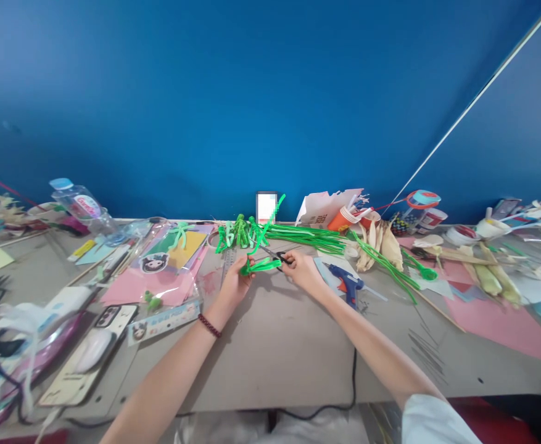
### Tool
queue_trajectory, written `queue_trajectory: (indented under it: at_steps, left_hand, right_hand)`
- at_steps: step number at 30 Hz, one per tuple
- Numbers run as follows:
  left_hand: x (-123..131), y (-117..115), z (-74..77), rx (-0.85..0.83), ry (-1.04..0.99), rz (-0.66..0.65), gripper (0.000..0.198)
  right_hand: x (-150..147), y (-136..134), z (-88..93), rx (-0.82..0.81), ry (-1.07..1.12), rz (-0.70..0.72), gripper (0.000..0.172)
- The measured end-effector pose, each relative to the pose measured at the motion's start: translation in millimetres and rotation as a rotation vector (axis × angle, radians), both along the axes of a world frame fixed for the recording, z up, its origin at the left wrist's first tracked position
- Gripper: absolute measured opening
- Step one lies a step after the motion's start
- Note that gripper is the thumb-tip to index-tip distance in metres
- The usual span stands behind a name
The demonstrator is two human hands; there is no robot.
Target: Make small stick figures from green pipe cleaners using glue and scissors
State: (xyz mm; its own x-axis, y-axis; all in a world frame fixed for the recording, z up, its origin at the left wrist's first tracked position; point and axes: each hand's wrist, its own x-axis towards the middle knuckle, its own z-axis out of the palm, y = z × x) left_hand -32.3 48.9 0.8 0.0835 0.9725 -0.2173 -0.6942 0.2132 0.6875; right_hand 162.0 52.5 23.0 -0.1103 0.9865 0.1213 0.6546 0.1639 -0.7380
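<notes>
Between the fingers of my left hand [237, 280] is a bent green pipe cleaner [264, 264], with one long end slanting up to the right. My right hand [301, 271] grips black-handled scissors [278, 258], whose blades point left toward the pipe cleaner. Whether the blades touch it, I cannot tell. Just behind my hands lies a bundle of straight green pipe cleaners [309, 235]. Left of that bundle sit several twisted green pipe-cleaner shapes [240, 231].
A blue glue gun [351, 285] lies right of my right hand. On the left are pink paper sheets [126, 287], a phone [89, 354] and a plastic bottle [82, 203]. Dried husks [390, 246] and an orange cup [342, 217] stand at the back right, before the blue wall [251, 111].
</notes>
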Motion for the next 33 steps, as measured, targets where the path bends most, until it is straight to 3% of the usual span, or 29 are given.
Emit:
queue_trajectory:
  at_steps: [3, 9, 13, 21, 26, 33]
  left_hand:
    - [2, 0, -0.8, -0.021, -0.045, -0.022, 0.006]
    - [5, -2, 1.6, -0.087, -0.066, -0.060, 0.007]
    - [7, -3, 0.8, -0.091, -0.065, -0.054, 0.006]
    - [10, -4, 2.6, -0.137, -0.135, 0.024, 0.008]
    - [9, -5, 9.7, -0.193, -0.197, 0.063, 0.014]
    - [13, -7, 7.9, -0.159, -0.154, 0.071, 0.010]
  right_hand:
    - [7, 0, 4.6, -0.102, 0.132, 0.043, 0.022]
    - [18, -1, -2.7, 0.095, 0.022, 0.097, 0.034]
    - [18, -3, -10.1, 0.077, 0.012, 0.167, 0.037]
    - [19, -2, -12.2, 0.061, -0.004, 0.143, 0.039]
    - [22, -1, -15.1, 0.077, -0.064, 0.058, 0.035]
    - [18, -4, -17.0, 0.109, -0.031, 0.136, 0.037]
